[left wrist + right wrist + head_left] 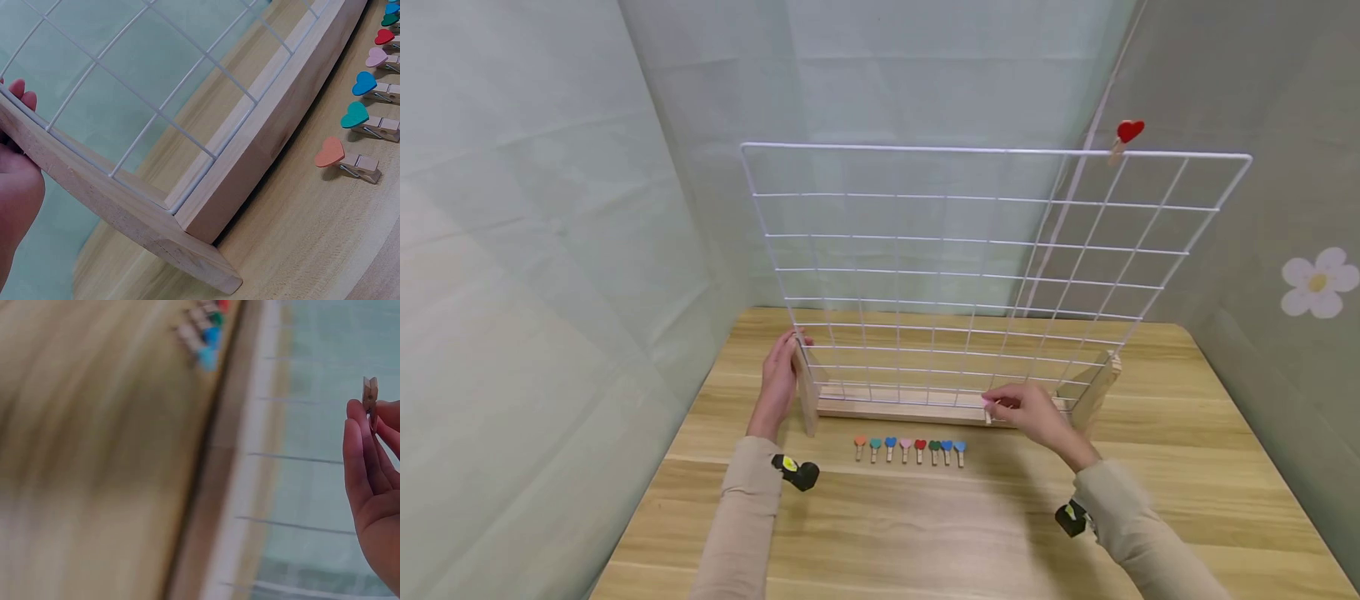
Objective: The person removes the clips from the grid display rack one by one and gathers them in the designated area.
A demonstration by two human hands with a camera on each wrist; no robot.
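Pale wood is filling most of the left wrist view, where the left hand point(15, 187) is pressing flat, with straight fingers, against the outer face of the wooden end post point(119, 206) of the wire grid stand point(992, 250); only the palm edge and two fingertips are showing there, the rest being cut off by the frame. From the head view the left hand point(778, 379) is resting on that same upright, fingers reaching over its top.

The right hand point(1026, 412) is pinching a small wooden clothespin point(370, 395) between thumb and fingertips, just in front of the stand's wooden base rail point(902, 408). Only the peg's bare wooden tip is sticking out above the fingers; its head is hidden in the grip, showing only as a pale pinkish speck from the head camera. The right wrist view is heavily blurred, so the grid wires and table are smearing together.

Left of the pinching hand, a row of heart-topped clothespins point(910, 450) is lying on the wooden table point(925, 533). High above the grip, a red heart clothespin point(1126, 133) is sitting on the grid's top wire.
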